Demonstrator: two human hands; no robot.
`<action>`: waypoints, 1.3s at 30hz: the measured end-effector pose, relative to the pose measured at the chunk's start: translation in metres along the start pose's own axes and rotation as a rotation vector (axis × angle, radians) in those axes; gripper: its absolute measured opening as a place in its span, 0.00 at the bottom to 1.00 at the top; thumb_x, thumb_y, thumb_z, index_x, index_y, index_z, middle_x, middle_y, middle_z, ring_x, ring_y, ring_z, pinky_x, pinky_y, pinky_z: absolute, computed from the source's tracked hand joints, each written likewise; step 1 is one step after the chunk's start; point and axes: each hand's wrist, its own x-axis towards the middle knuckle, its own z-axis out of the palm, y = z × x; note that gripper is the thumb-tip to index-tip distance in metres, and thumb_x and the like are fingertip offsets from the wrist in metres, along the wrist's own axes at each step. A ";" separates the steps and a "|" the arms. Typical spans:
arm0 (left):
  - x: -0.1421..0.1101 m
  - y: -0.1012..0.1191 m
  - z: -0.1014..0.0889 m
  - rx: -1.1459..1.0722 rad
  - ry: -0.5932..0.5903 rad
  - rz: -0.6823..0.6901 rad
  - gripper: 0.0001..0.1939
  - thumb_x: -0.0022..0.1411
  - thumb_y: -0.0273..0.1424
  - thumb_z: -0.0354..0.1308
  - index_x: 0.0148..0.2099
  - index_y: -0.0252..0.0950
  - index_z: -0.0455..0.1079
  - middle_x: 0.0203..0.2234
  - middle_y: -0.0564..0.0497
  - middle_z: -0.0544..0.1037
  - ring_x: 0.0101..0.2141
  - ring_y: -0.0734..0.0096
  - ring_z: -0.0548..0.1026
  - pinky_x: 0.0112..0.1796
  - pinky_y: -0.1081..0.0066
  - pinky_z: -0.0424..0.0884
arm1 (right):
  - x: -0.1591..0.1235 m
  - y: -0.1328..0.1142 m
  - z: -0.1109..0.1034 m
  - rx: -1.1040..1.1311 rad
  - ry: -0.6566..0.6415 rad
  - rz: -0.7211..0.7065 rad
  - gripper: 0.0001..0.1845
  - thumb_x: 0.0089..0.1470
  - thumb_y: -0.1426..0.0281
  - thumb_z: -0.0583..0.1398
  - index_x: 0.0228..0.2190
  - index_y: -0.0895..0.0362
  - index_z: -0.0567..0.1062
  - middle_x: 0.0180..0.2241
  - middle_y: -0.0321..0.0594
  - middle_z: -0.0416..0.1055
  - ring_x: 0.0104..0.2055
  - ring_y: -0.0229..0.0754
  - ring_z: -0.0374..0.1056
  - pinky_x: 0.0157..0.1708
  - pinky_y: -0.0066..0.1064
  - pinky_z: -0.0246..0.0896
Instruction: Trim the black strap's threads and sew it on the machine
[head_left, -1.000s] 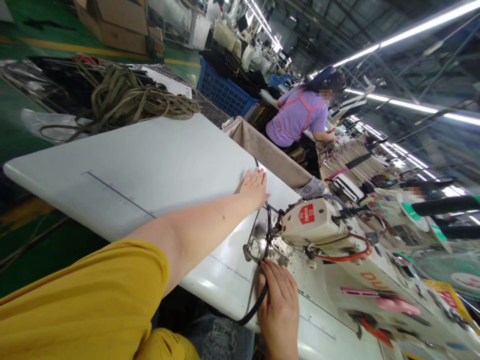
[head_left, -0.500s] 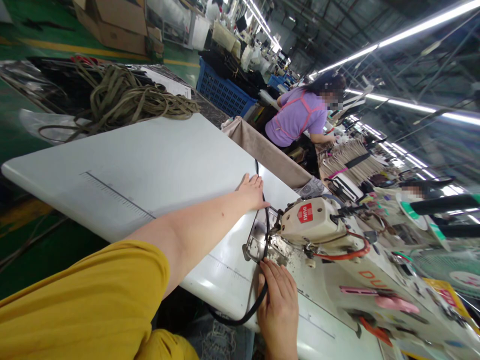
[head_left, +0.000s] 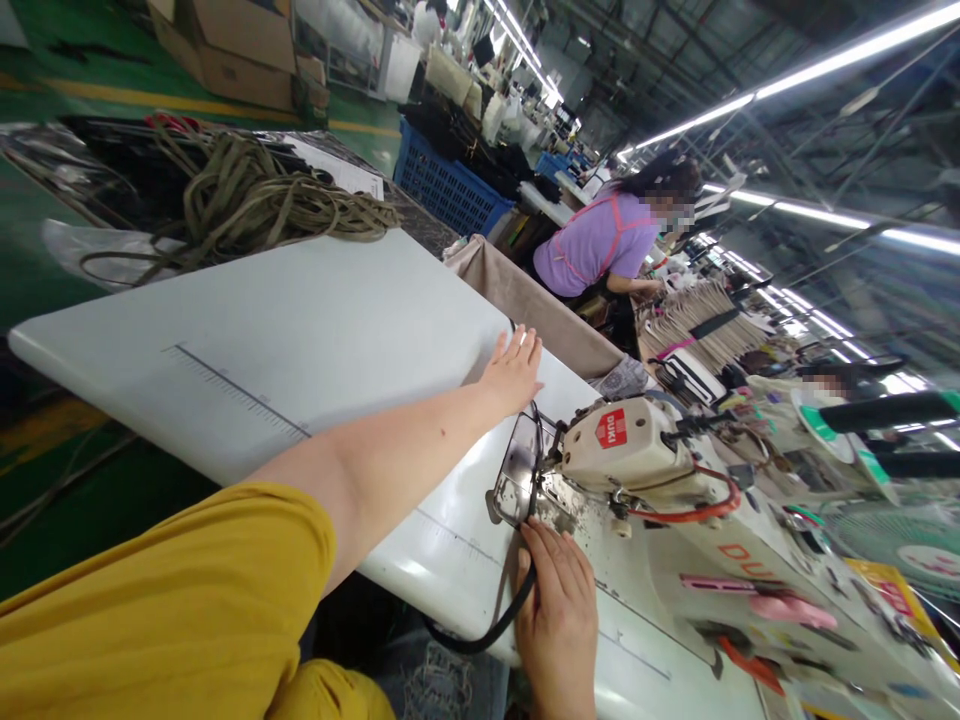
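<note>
A narrow black cord [head_left: 510, 612] runs up from the table's front edge, across the metal needle plate [head_left: 517, 470] and under the sewing machine's needle area. My right hand [head_left: 559, 610] lies at the near side of the plate, the cord held between its thumb and fingertips. On the far side, my left hand [head_left: 514, 375] rests palm down over the cord's path with its fingers apart. It covers part of the cord. The white head of the sewing machine [head_left: 619, 440] stands just right of both hands.
The white tabletop [head_left: 360, 320] stretches left, with a heap of olive straps [head_left: 255, 195] beyond its far left edge. A beige cloth-lined bin [head_left: 525, 290] borders the far side. Behind it works a person in a purple shirt [head_left: 592, 245]. A blue crate [head_left: 450, 180] stands farther back.
My left hand has shifted slightly away from me along the cord, and its fingers are more spread. My right hand stays in place. The person behind has moved an arm slightly.
</note>
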 end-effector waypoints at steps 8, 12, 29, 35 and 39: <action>-0.021 0.028 0.012 -0.029 -0.291 0.109 0.49 0.64 0.55 0.52 0.76 0.29 0.52 0.75 0.37 0.52 0.75 0.45 0.42 0.71 0.45 0.29 | 0.000 0.000 0.000 0.010 0.021 -0.012 0.16 0.71 0.69 0.56 0.55 0.55 0.76 0.51 0.49 0.80 0.54 0.51 0.75 0.59 0.52 0.66; -0.013 0.015 0.007 -0.020 -0.280 0.047 0.48 0.65 0.54 0.51 0.76 0.29 0.52 0.75 0.36 0.51 0.74 0.44 0.45 0.71 0.43 0.31 | -0.001 0.000 0.001 -0.007 0.010 0.001 0.15 0.71 0.68 0.56 0.54 0.55 0.77 0.52 0.48 0.79 0.54 0.50 0.75 0.60 0.51 0.65; -0.007 0.011 0.015 -0.126 -0.368 0.296 0.33 0.66 0.53 0.55 0.71 0.57 0.63 0.73 0.57 0.61 0.73 0.55 0.51 0.71 0.43 0.36 | -0.003 0.002 0.003 0.005 -0.006 0.009 0.15 0.71 0.69 0.56 0.54 0.55 0.76 0.53 0.48 0.79 0.56 0.50 0.74 0.60 0.51 0.63; -0.002 -0.008 0.008 -0.096 -0.251 0.095 0.34 0.71 0.46 0.49 0.75 0.41 0.56 0.74 0.43 0.56 0.74 0.50 0.49 0.70 0.39 0.34 | -0.003 0.001 0.002 -0.012 -0.001 0.008 0.15 0.71 0.70 0.55 0.54 0.56 0.76 0.53 0.48 0.79 0.56 0.49 0.74 0.62 0.50 0.63; -0.002 -0.009 0.003 -0.102 -0.149 -0.005 0.36 0.71 0.33 0.47 0.77 0.31 0.47 0.76 0.40 0.47 0.74 0.46 0.44 0.70 0.43 0.38 | -0.001 0.001 0.002 -0.013 0.000 0.002 0.15 0.71 0.70 0.55 0.54 0.56 0.76 0.52 0.48 0.79 0.55 0.49 0.74 0.60 0.50 0.63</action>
